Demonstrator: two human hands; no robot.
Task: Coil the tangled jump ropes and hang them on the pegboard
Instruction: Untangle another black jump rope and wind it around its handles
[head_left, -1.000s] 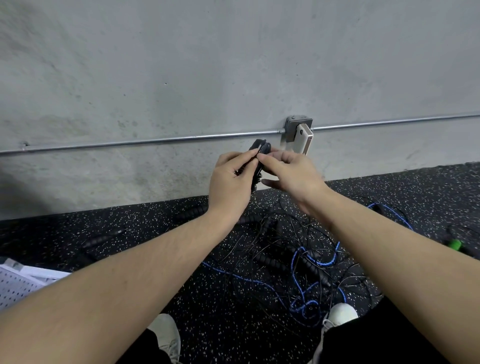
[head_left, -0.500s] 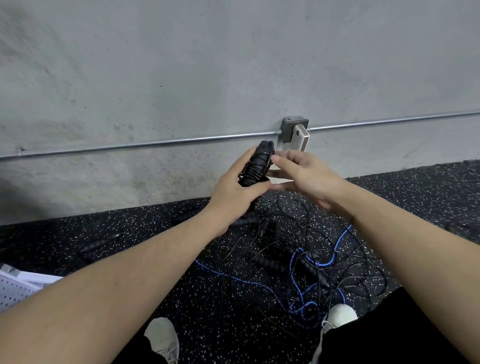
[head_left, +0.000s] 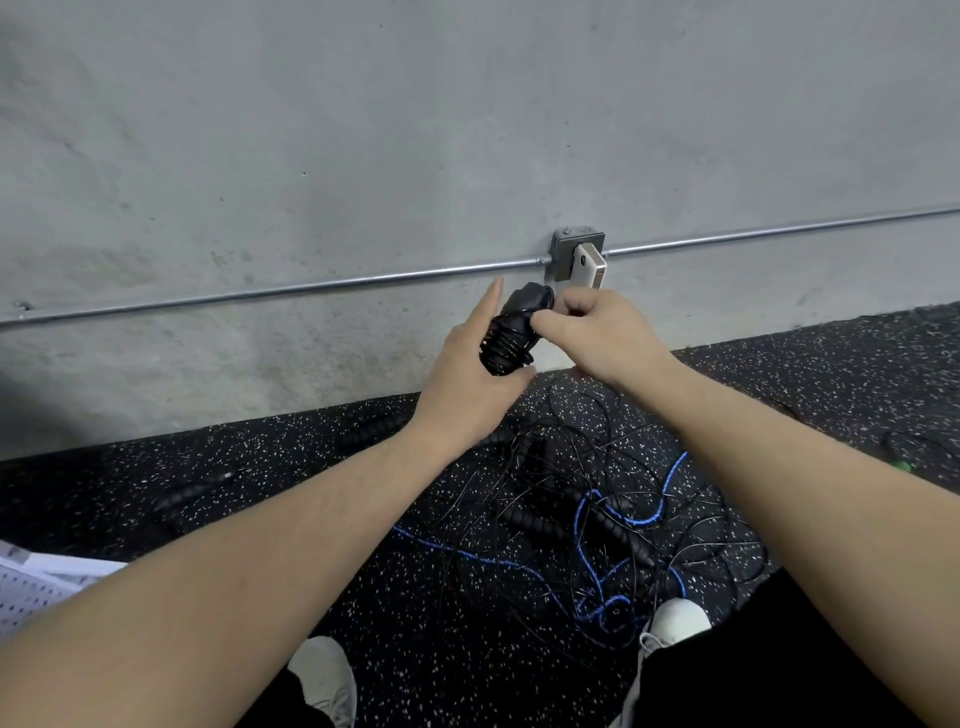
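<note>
Black ribbed jump-rope handles wound in thin black cord (head_left: 511, 332) point toward one o'clock, cradled in the left hand (head_left: 467, 384); the right hand (head_left: 597, 332) pinches the top. Tangled black and blue ropes (head_left: 597, 519) lie on speckled black rubber floor (head_left: 260, 493) below a grey concrete wall (head_left: 363, 130).

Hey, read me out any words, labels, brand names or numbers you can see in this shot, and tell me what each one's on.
None can be read.
White pegboard: a small dark patch near its top edge could be a label, too blurred to read.
White device on the grey wall box: no marking visible.
Black jump rope handles, held by the left hand and right hand: no print visible.
</note>
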